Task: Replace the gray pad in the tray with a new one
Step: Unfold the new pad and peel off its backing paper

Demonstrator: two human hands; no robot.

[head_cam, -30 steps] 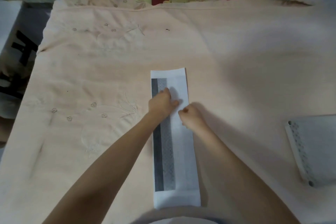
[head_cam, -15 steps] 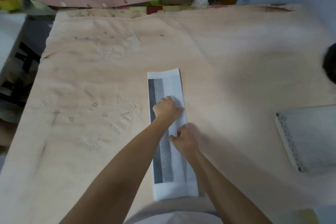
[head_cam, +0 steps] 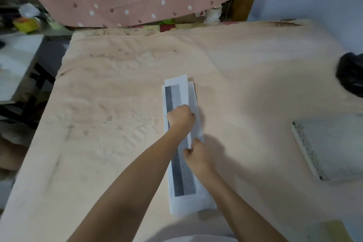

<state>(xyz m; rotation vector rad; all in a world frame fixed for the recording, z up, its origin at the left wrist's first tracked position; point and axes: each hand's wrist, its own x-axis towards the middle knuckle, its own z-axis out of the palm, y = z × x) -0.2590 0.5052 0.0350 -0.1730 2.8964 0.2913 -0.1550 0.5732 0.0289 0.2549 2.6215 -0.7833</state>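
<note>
Gray pad: thin, limp, light. Your left hand presses fisted; right hand fingers pinch its white edge. Lift there.

A second ago the right hand was a fist beside the left hand; it has since slid back toward the person along the white wrapper. The wrapper's far right flap (flat before) now stands lifted and split from the strip. A black object has come into view at right.
</note>
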